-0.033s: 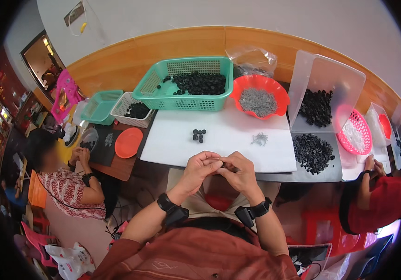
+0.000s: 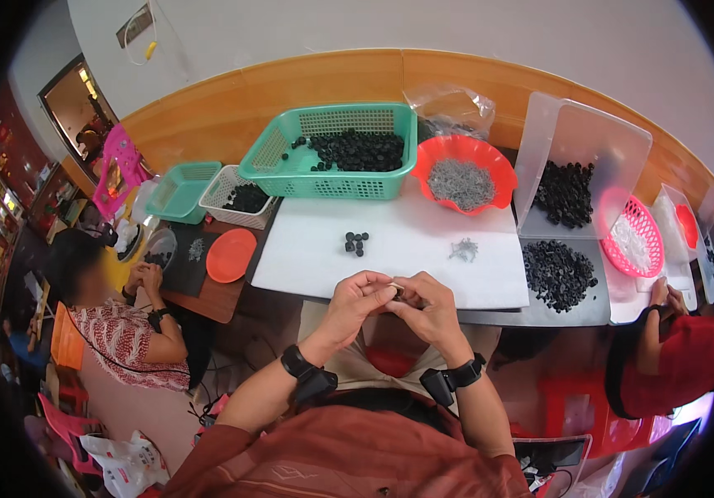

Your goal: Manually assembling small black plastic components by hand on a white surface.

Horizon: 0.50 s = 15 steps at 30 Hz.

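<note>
My left hand [image 2: 355, 305] and my right hand [image 2: 429, 309] meet just past the near edge of the white mat [image 2: 307, 264]. Thumbs and fingers of both are pinched together at the tips. Between them is something small and partly dark, mostly covered by the fingers, so its kind cannot be made out. Beyond my left hand, a small cluster of round black knobs [image 2: 355, 243] lies on the mat. A little heap of small greyish translucent pieces [image 2: 463, 249] lies beyond my right hand.
At the mat's far side stand a green basket [image 2: 324, 187] of black knobs and a red scalloped bowl [image 2: 504, 170] of grey pieces. Black parts [image 2: 558, 274] lie heaped at right beside a clear bin [image 2: 623, 137]. People sit working on both sides, one near an orange-red plate [image 2: 230, 256].
</note>
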Each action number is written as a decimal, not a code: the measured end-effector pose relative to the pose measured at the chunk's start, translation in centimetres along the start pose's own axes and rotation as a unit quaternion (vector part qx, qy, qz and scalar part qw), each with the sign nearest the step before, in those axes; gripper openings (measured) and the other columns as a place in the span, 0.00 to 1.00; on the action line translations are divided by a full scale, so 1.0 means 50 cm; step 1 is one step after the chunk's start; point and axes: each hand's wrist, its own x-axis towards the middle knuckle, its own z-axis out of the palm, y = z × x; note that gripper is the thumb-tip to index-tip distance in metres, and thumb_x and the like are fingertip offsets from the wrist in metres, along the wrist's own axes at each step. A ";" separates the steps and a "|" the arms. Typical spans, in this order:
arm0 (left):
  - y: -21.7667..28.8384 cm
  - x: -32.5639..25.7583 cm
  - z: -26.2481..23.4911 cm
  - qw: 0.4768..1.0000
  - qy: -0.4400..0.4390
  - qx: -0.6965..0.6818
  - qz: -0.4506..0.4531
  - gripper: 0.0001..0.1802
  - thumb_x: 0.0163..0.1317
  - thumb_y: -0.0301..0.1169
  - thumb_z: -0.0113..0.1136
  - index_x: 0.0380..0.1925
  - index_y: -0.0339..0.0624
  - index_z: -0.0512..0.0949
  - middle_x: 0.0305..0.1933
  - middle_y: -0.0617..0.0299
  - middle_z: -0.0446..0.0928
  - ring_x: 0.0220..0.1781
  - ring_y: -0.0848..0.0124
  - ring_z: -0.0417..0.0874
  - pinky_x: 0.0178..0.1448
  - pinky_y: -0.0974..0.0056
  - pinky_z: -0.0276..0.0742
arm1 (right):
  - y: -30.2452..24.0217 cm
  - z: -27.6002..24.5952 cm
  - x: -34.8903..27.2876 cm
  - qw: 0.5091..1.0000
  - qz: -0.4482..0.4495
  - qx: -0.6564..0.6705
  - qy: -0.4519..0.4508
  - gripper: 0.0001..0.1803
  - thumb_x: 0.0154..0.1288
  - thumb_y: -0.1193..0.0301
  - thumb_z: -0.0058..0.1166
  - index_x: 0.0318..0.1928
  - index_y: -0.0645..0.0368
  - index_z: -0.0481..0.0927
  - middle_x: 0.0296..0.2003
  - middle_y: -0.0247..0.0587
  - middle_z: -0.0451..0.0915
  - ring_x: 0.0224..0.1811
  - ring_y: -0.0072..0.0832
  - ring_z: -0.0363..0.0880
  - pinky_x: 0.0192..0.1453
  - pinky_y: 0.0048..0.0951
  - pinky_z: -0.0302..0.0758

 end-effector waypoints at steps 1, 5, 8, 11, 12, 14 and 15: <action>0.005 0.001 0.002 1.000 0.019 -0.011 -0.001 0.13 0.72 0.28 0.65 0.52 0.38 0.77 0.48 0.59 0.85 0.46 0.75 0.86 0.52 0.66 0.85 | 0.000 -0.002 0.000 0.999 0.019 0.044 -0.002 0.22 0.55 0.80 0.72 0.52 0.60 0.86 0.30 0.31 0.75 0.29 0.19 0.71 0.33 0.23 0.70; 0.038 0.013 0.002 0.998 0.055 0.006 0.031 0.11 0.71 0.27 0.66 0.50 0.36 0.79 0.46 0.57 0.85 0.43 0.73 0.87 0.50 0.65 0.86 | -0.003 -0.003 -0.004 0.995 0.059 0.076 0.009 0.21 0.58 0.80 0.71 0.54 0.62 0.85 0.31 0.27 0.73 0.31 0.15 0.69 0.34 0.21 0.68; 0.107 0.068 -0.023 0.983 0.094 0.095 0.123 0.10 0.68 0.27 0.68 0.45 0.34 0.81 0.41 0.58 0.85 0.41 0.71 0.87 0.51 0.65 0.85 | 0.010 -0.007 -0.007 0.991 0.100 0.092 0.004 0.22 0.59 0.77 0.71 0.55 0.61 0.85 0.31 0.30 0.75 0.28 0.16 0.70 0.34 0.21 0.71; 0.204 0.160 -0.062 0.958 0.135 0.161 0.195 0.18 0.66 0.28 0.69 0.53 0.30 0.80 0.48 0.53 0.85 0.47 0.69 0.86 0.56 0.63 0.84 | 0.006 -0.008 -0.002 0.996 0.077 0.044 -0.016 0.18 0.61 0.76 0.71 0.52 0.62 0.86 0.30 0.30 0.76 0.28 0.16 0.70 0.34 0.21 0.71; 0.236 0.190 -0.066 0.940 0.144 0.199 0.236 0.22 0.66 0.28 0.68 0.57 0.30 0.78 0.52 0.50 0.83 0.52 0.67 0.85 0.59 0.62 0.82 | 0.003 -0.008 -0.003 0.997 0.071 0.037 -0.011 0.17 0.61 0.76 0.70 0.51 0.62 0.87 0.29 0.31 0.76 0.28 0.16 0.71 0.34 0.21 0.71; 0.273 0.228 -0.079 0.919 0.153 0.236 0.276 0.25 0.67 0.27 0.67 0.62 0.29 0.76 0.57 0.47 0.82 0.57 0.66 0.84 0.62 0.62 0.81 | -0.001 -0.009 -0.005 0.997 0.064 0.031 -0.007 0.15 0.62 0.75 0.70 0.50 0.63 0.87 0.29 0.31 0.76 0.28 0.16 0.72 0.34 0.21 0.71; 0.282 0.240 -0.095 0.907 0.164 0.258 0.289 0.27 0.67 0.27 0.67 0.64 0.29 0.74 0.59 0.45 0.80 0.60 0.65 0.82 0.64 0.62 0.79 | 0.001 -0.008 -0.003 0.998 0.061 0.025 -0.007 0.15 0.62 0.75 0.70 0.49 0.63 0.87 0.29 0.31 0.76 0.28 0.17 0.72 0.34 0.21 0.72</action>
